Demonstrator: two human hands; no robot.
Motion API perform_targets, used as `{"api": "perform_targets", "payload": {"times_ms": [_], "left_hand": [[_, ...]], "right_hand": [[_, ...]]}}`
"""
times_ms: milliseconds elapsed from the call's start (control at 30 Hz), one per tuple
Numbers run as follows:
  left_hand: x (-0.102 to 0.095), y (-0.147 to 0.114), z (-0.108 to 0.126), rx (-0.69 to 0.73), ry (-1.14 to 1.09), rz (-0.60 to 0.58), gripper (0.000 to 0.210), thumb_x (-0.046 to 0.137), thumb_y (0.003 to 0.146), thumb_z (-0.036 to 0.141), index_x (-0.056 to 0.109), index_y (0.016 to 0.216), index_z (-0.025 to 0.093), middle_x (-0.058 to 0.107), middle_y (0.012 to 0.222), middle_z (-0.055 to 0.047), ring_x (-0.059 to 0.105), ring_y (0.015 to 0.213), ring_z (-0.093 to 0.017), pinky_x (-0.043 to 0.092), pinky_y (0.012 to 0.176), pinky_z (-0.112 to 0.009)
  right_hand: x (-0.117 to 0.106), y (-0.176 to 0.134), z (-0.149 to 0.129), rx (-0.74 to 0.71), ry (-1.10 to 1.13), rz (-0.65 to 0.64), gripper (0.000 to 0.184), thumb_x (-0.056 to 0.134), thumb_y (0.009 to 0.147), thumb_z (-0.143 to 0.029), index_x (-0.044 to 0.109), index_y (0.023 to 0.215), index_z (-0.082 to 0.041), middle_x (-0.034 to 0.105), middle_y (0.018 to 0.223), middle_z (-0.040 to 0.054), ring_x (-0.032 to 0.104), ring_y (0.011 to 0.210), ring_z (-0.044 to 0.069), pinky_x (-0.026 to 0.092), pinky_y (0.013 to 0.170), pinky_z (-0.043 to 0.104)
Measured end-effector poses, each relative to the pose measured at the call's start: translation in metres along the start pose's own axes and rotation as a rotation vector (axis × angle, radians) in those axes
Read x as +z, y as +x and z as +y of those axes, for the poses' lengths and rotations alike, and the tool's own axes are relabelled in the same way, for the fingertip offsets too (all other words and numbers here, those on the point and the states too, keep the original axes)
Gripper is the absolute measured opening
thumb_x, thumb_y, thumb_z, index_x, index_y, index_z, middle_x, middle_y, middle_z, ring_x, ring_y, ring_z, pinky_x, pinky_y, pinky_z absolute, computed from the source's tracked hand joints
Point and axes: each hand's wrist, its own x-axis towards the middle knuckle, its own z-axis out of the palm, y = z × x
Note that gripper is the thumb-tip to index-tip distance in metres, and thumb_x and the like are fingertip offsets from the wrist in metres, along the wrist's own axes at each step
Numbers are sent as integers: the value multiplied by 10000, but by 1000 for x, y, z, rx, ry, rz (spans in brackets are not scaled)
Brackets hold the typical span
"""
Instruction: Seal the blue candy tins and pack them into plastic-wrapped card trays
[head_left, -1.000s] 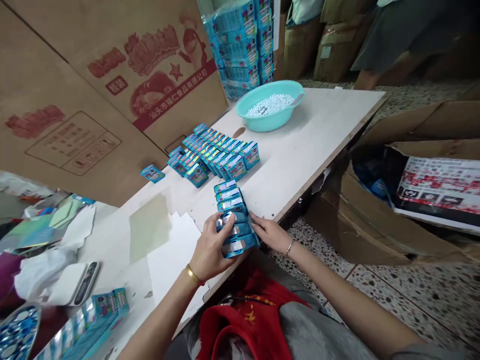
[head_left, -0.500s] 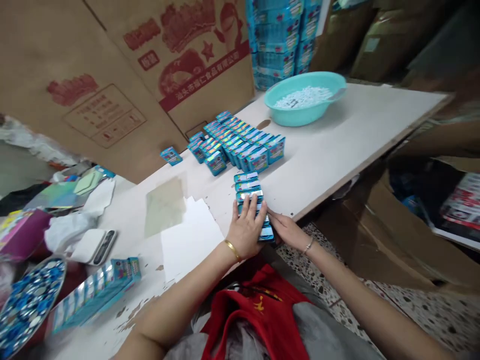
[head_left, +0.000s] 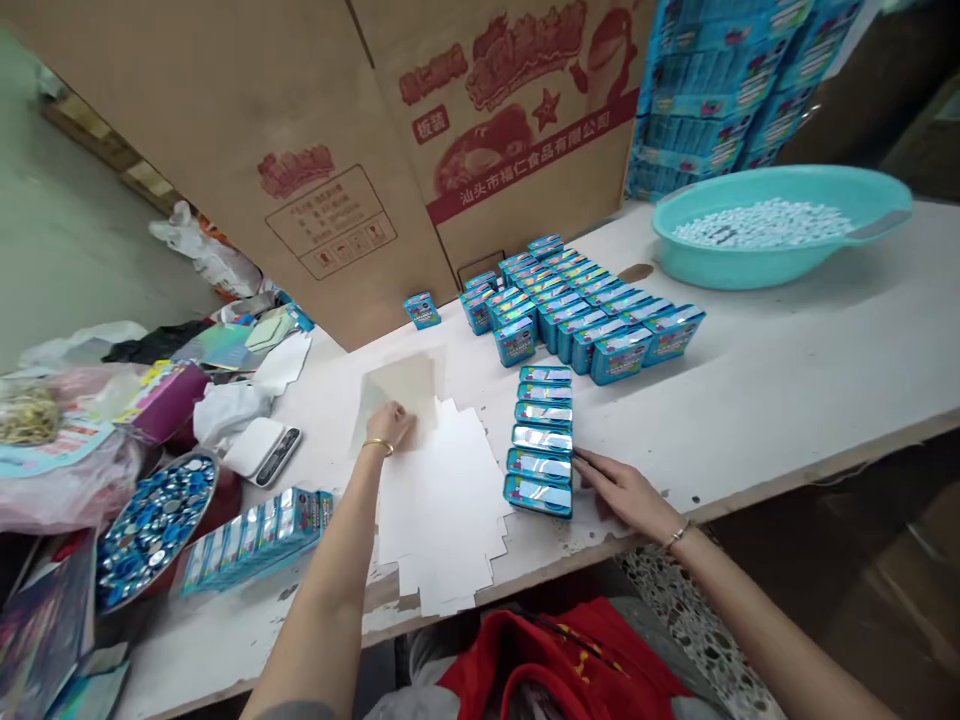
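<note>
My left hand (head_left: 390, 425) is over a stack of thin translucent plastic sheets (head_left: 397, 380), its fingers pinched together on the top sheet near the lower edge. A notched pile of white paper sheets (head_left: 442, 510) lies right below it. My right hand (head_left: 622, 490) rests on the table with fingers stretched out, the tips touching the right side of a row of small blue boxes (head_left: 541, 438). These boxes stand upright in a line, pressed close together, narrow shiny tops facing up.
More blue boxes (head_left: 585, 310) stand grouped behind, with a lone box (head_left: 421, 310) by the large carton (head_left: 322, 90). A turquoise basin (head_left: 765, 265) of small white pieces sits back right. At left are a white scale (head_left: 259, 450), a tub of blue pieces (head_left: 154, 530) and packed boxes (head_left: 251, 540).
My left hand has left the top of the box row and moved left onto the translucent sheets. My right hand stays beside the row. The view has turned left.
</note>
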Motion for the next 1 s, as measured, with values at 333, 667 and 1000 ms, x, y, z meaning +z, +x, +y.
{"api": "perform_targets", "payload": {"times_ms": [333,667,1000], "left_hand": [[16,24,-44,-34,-150,-47,234,475,878,312,571,701,192,592,697,5,501,710,-142,356,669,-237],[-29,11,-21,-54,-388,183,270,474,833,284,493,584,181,473,545,15,444,623,-125,342,581,-225],[-55,-116,114,622,-471,629,374,473,913,260,307,583,203,348,584,26,364,588,-125,291,602,-282]], "right_hand": [[9,-2,12,56,47,36,669,579,765,-583,610,1252,-125,718,830,57,501,406,97,462,397,258],[-2,-18,-17,-51,258,441,560,651,705,-649,680,938,-141,559,660,-1,484,489,84,393,414,207],[100,-36,-142,-386,112,24,392,641,771,-573,647,862,-192,633,790,26,556,708,144,456,605,259]]}}
